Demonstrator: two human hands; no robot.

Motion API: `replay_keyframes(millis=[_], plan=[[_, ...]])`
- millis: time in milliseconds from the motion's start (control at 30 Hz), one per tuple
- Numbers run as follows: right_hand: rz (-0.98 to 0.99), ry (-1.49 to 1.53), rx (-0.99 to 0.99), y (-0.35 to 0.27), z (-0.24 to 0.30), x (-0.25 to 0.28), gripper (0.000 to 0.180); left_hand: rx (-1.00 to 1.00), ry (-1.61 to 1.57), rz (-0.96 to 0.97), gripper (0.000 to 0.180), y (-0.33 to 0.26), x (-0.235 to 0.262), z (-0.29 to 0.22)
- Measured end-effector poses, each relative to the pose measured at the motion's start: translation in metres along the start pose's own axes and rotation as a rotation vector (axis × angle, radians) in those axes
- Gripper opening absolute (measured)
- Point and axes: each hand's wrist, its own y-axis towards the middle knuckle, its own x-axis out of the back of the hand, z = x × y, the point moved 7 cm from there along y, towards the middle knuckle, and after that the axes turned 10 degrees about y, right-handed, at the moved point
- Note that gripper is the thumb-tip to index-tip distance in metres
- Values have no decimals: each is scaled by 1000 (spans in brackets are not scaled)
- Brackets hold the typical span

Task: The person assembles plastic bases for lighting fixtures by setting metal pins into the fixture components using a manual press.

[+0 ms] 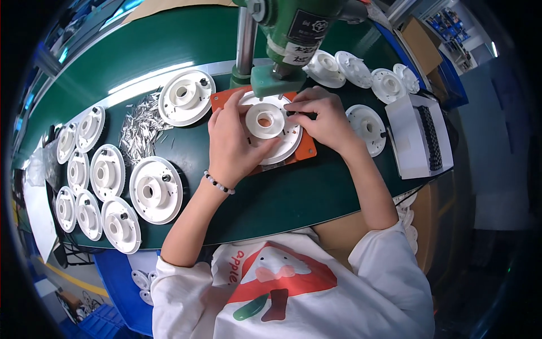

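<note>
now | left hand (231, 144) fingers flat on white disc (270, 131) | right hand (322, 116) fingers pinched at its rim

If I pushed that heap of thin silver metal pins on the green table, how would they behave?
The thin silver metal pins lie loose and crisscrossed, so they would probably scatter instead of moving together. Being slim and round, some would likely roll across the smooth green table. Each looks light and hard to pinch.

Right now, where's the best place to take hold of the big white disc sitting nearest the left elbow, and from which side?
Judging by its shape, grip the white disc by its raised central hub, coming straight down from above. It lies flat on the green table, so its thin rim offers little purchase, while the hub stands proud and clear of neighbouring discs.
</note>
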Motion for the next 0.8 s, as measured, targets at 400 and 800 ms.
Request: replay_keyframes(millis=[400, 800], plan=[[5, -74, -45, -5, -1, -3, 20, 0, 13, 19, 86, 0, -3, 4], [-690, 393, -150, -139, -11, 21, 34, 198, -271, 227, 90, 5, 17, -6]])
